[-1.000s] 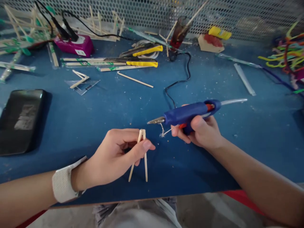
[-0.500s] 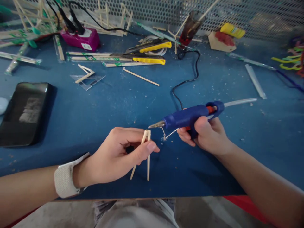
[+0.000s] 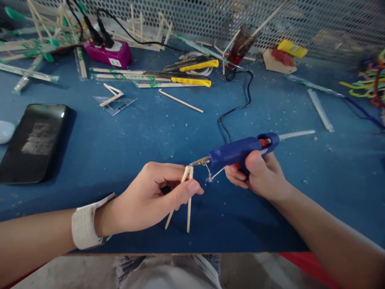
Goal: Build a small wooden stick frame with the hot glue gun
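Note:
Near the table's front edge, my left hand (image 3: 156,196) is closed on two wooden sticks (image 3: 189,208) joined at the top in a narrow upside-down V, legs pointing down. My right hand (image 3: 261,176) is wrapped round the handle of a blue glue gun (image 3: 236,152). The gun's metal nozzle (image 3: 201,161) points left, at the joined top of the sticks; whether it touches them I cannot tell. A clear glue stick (image 3: 296,134) sticks out of the gun's back end. Below the nozzle is the gun's wire stand (image 3: 218,172), with glue threads on it.
A black phone (image 3: 36,140) lies at the left. Behind are a purple power adapter (image 3: 110,52), yellow-handled cutters (image 3: 192,81), a V of sticks (image 3: 113,96) on a clear set square, a single stick (image 3: 182,101) and a cup (image 3: 242,44). The gun's black cord (image 3: 249,90) runs backward.
The glue gun's nozzle has come down slightly, closer to the top of the joined sticks. My left hand keeps its hold. The whole view has shifted a little.

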Demonstrator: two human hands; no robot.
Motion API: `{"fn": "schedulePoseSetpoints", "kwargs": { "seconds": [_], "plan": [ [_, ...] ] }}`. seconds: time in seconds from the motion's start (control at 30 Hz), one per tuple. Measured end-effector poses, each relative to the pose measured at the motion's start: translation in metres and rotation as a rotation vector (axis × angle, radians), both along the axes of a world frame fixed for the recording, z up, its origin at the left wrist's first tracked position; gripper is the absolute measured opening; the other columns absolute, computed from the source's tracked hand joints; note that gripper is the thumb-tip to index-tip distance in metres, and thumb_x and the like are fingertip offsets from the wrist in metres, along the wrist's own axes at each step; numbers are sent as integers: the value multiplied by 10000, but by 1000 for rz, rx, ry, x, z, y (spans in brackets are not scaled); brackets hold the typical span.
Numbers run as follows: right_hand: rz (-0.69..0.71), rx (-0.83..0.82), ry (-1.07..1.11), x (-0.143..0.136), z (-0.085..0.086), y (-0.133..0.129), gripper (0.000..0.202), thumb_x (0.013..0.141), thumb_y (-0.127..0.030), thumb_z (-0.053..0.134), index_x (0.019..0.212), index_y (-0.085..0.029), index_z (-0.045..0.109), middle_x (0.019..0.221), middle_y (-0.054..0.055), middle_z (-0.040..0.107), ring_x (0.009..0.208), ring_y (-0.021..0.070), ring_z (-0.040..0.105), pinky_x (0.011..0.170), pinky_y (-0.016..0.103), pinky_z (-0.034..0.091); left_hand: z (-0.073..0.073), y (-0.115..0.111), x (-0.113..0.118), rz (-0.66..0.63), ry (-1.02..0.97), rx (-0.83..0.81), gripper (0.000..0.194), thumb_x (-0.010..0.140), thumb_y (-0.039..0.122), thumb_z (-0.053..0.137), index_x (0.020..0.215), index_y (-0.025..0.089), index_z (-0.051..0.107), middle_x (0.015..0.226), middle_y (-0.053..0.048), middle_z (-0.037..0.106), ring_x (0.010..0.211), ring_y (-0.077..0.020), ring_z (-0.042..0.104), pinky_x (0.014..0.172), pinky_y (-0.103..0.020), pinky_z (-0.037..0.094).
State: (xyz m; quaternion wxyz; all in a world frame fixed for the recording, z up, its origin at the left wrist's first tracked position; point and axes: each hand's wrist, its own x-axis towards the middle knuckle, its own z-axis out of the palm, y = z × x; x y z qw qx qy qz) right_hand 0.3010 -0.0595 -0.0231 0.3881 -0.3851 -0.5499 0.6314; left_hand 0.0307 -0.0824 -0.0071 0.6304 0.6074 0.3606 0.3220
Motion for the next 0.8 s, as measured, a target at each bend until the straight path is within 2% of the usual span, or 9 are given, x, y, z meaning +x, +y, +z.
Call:
{"fn": "schedulePoseSetpoints", "kwargs": {
  "seconds": [0.27, 0.47, 0.57, 0.67, 0.73, 0.8],
  "plan": [
    [0, 15, 18, 0, -3, 0, 641, 1028, -775, 751, 714, -236, 603, 539, -83, 392, 373, 81, 360, 362, 276, 252, -1, -2, -1, -7, 0, 3, 318, 1108, 338, 699, 884, 192, 871, 683, 1, 693, 562, -83, 632, 510, -144, 482],
    [-20, 28, -10, 0, -2, 1, 639, 1007, -804, 755, 751, -224, 679, 520, -82, 408, 358, 95, 371, 344, 285, 271, 0, -2, -1, -1, 16, 29, 329, 1118, 353, 694, 892, 190, 869, 659, 6, 685, 558, -79, 630, 507, -129, 474],
    [-10, 48, -21, -1, -1, 1, 634, 1018, -788, 754, 744, -223, 664, 506, -87, 419, 350, 87, 376, 345, 264, 291, 0, -1, -1, 1, 15, 34, 327, 1117, 341, 692, 886, 186, 865, 659, 8, 687, 559, -73, 624, 511, -122, 469],
    [12, 60, -15, 1, -2, 1, 626, 1041, -782, 726, 775, -217, 684, 544, -57, 537, 356, 83, 432, 359, 248, 327, 1, 0, 0, -3, 5, 25, 332, 1115, 340, 691, 881, 178, 863, 657, 8, 683, 557, -70, 621, 514, -117, 471],
    [20, 68, -7, 4, -4, 1, 638, 1074, -797, 657, 820, -214, 710, 648, -17, 667, 362, 81, 471, 368, 254, 367, 1, 0, 0, -12, 5, 17, 344, 1115, 350, 691, 876, 170, 862, 648, 9, 672, 555, -66, 615, 514, -111, 465],
    [13, 81, 3, 5, -6, 1, 642, 1099, -803, 602, 874, -215, 728, 757, 4, 737, 359, 75, 476, 379, 272, 403, 1, 0, -1, -16, 18, -6, 340, 1117, 345, 684, 893, 166, 867, 654, 12, 673, 563, -58, 615, 526, -100, 467]
  ]
}}
